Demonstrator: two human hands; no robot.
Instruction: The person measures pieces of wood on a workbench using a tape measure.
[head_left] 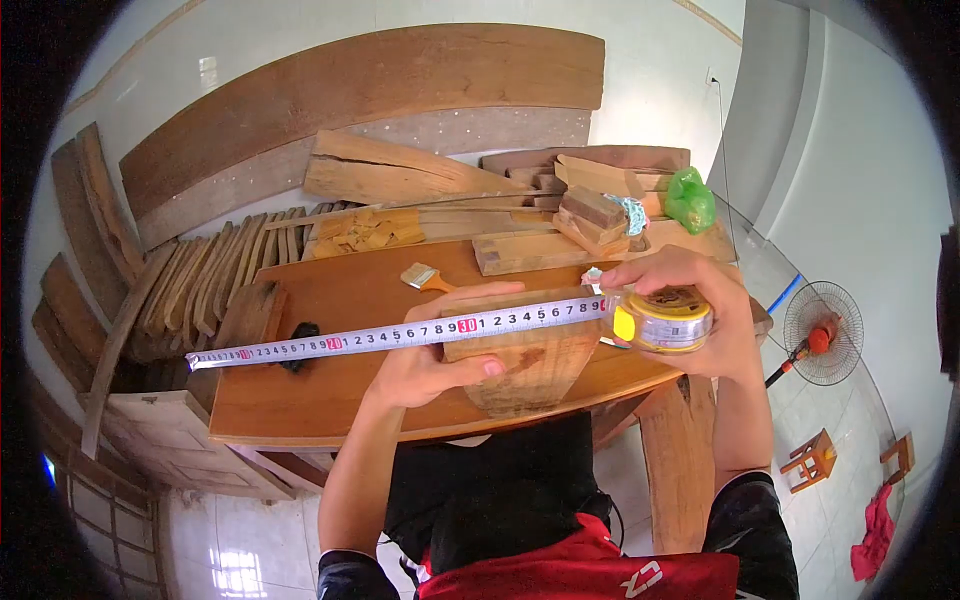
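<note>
My right hand (700,285) is wrapped round a yellow and clear tape measure (668,322). Its white blade (400,338) reaches far to the left, crossing the upper front of a wooden block (530,365); the hooked end hangs free near the table's left side. My left hand (435,350) grips the block's left side, thumb on the near face and fingers reaching behind the blade. The block is held over the near edge of the brown wooden table (330,400). A paintbrush (427,277) lies beyond my left hand, and a small black item (300,338) lies behind the blade.
Wood offcuts (530,250) are piled at the table's back, near a green plastic bag (690,200). Long boards (400,75) lean on the wall, with many slats (215,275) at left. A fan (825,330) and small stool (810,460) stand right.
</note>
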